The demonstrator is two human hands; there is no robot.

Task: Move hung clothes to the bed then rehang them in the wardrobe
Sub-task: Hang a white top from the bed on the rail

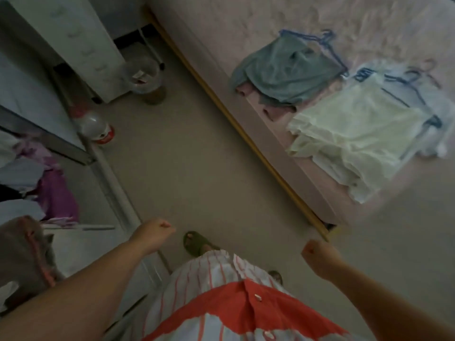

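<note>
Hands [317,254] fisted, holding nothing; clothes [357,139] crumpled on bed [246,33].

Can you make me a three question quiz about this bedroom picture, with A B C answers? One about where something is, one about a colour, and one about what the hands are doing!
1. Where are the clothes piles? A on the bed B on the floor C in the bin
2. What colour is the slipper? A red B green C yellow
3. The hands are: A holding hangers B folding a shirt C curled, holding nothing

Answers: 1 A, the blue-grey garment and pale yellow garment lie on the pink bed. 2 B, the slipper is green. 3 C, left hand and right hand are fists over bare floor.
</note>
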